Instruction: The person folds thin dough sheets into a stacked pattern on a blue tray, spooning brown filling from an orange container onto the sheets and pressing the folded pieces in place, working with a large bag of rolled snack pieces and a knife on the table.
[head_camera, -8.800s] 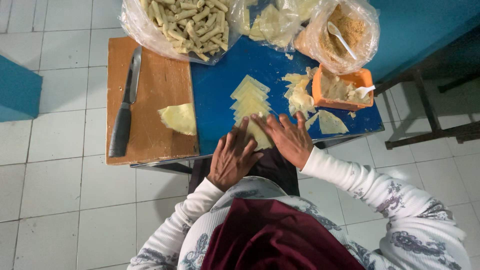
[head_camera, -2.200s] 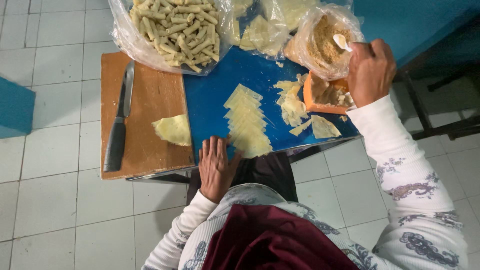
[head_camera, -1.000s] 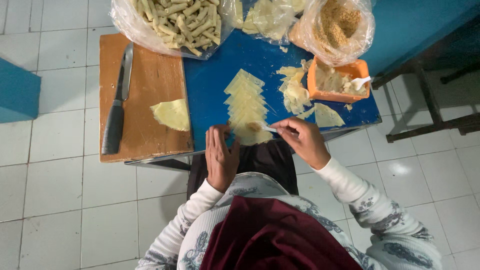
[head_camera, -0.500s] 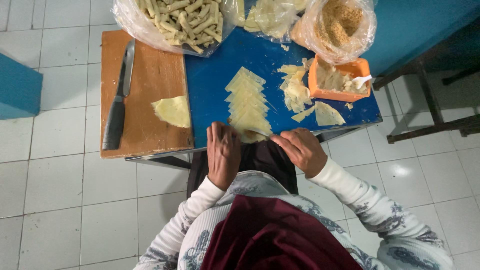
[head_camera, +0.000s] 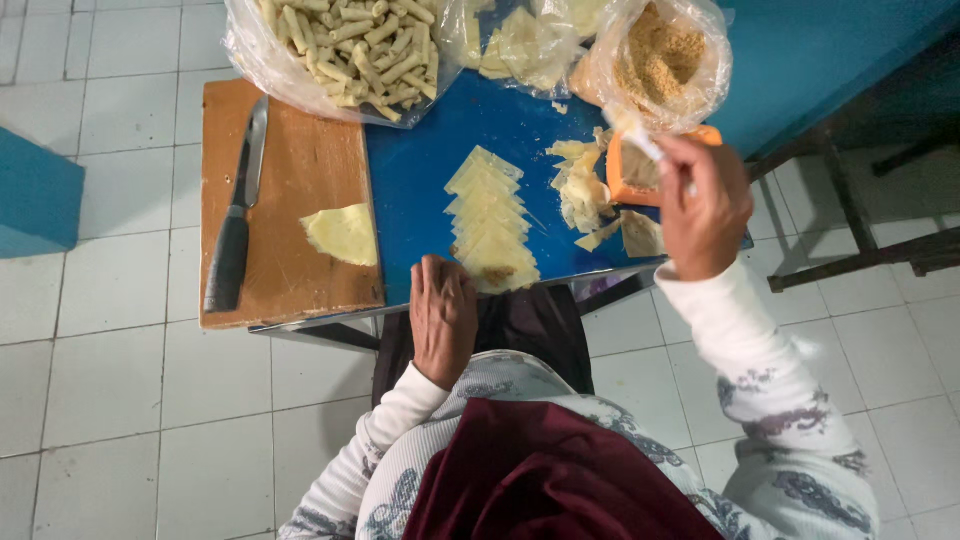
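Up at the desk's right edge, the right hand (head_camera: 705, 208) is closed around the pale handle of a small spoon (head_camera: 643, 146), its tip dipped toward the orange tub (head_camera: 640, 170) of filling that sits just under the clear bag of crumbs (head_camera: 660, 60). That spoon looks light and stiff, best pinched near the handle's end as it is now.

The left hand (head_camera: 443, 315) lies flat at the desk's near edge, fingers together and holding nothing, fingertips touching the nearest sheet in the row of wrappers (head_camera: 487, 215). These pale yellow squares overlap in a line running from the near edge toward the middle of the blue desk (head_camera: 410, 180). They seem thin, limp and easy to tear, so I would lift one by a corner. A dab of brown filling seems to sit on the nearest one.

On the wooden board (head_camera: 290, 160) at the left end lie a black-handled knife (head_camera: 236, 235) and a further wrapper (head_camera: 343, 233), well apart.
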